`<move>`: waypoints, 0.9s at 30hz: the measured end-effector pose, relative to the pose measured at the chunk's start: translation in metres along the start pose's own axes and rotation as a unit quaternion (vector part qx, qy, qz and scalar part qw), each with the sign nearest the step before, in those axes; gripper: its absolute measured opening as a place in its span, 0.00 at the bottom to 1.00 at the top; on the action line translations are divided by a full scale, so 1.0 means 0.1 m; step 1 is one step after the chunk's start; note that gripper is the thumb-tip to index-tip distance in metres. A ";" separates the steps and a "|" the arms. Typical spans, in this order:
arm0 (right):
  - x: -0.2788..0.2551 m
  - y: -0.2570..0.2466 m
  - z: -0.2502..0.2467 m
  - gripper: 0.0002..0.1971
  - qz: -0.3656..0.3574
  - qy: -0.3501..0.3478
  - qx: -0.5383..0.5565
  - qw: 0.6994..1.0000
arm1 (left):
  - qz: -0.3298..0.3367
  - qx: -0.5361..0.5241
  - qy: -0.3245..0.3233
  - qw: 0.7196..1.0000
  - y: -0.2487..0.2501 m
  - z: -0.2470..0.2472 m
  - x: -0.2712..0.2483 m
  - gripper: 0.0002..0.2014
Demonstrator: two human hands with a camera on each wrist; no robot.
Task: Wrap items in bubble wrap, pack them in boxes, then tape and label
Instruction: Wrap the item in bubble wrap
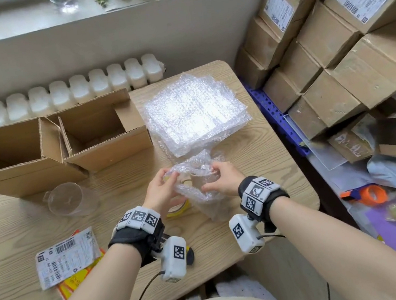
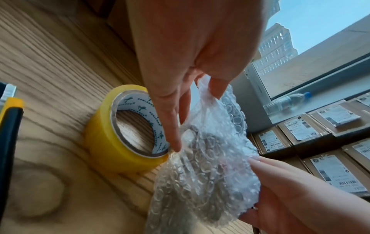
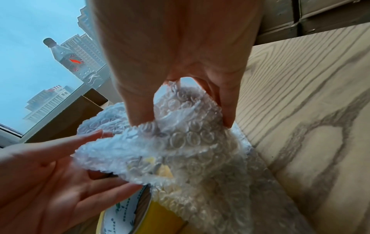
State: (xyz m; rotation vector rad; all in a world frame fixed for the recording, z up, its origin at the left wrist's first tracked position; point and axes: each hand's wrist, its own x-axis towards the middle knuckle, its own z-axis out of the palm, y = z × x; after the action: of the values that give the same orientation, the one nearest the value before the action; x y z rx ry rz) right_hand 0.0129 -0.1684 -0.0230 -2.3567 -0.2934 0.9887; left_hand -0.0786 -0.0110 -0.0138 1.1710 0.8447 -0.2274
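Note:
A brown mug stands on the wooden table, half covered by a sheet of bubble wrap. My left hand pinches the sheet's upper edge at the mug's left side; its fingers reach down along the bubble wrap. My right hand grips the wrapped mug from the right, thumb and fingers pressing the bubble wrap against it. A stack of spare bubble wrap sheets lies just beyond. Two open cardboard boxes stand at the left.
A yellow tape roll lies beneath my left hand, touching the wrap. A clear plastic cup lies on its side at the left. Shipping labels rest near the front edge. Labelled cartons are stacked at the right.

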 end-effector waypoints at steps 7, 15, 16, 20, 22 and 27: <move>-0.11 -0.04 -0.14 0.07 -0.012 -0.003 0.131 0.991 | -0.021 -0.029 0.028 0.999 -0.03 -0.05 -0.01 0.07; -0.21 -0.05 -0.27 0.06 -0.052 0.078 0.202 0.975 | -0.035 -0.051 0.020 0.998 -0.06 0.00 -0.08 0.08; -0.22 -0.06 -0.28 0.06 -0.060 0.084 0.201 0.974 | -0.038 -0.052 0.020 0.998 -0.07 0.01 -0.10 0.08; -0.27 -0.14 -0.34 0.13 -0.089 0.099 0.214 0.968 | -0.046 -0.042 0.040 0.997 -0.12 0.01 -0.13 0.08; -0.29 -0.23 -0.36 0.17 -0.100 0.101 0.218 0.966 | -0.050 -0.043 0.037 0.997 -0.13 0.02 -0.14 0.09; -0.40 -0.40 -0.31 0.14 -0.132 0.067 0.214 0.965 | -0.017 0.037 0.039 0.998 -0.14 0.15 -0.22 0.15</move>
State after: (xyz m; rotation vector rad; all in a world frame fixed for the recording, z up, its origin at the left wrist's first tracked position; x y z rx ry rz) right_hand 0.0077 -0.1647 0.0408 -1.9196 -0.2987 0.6810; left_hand -0.0947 -0.0353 -0.0075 1.2417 0.9309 -0.2439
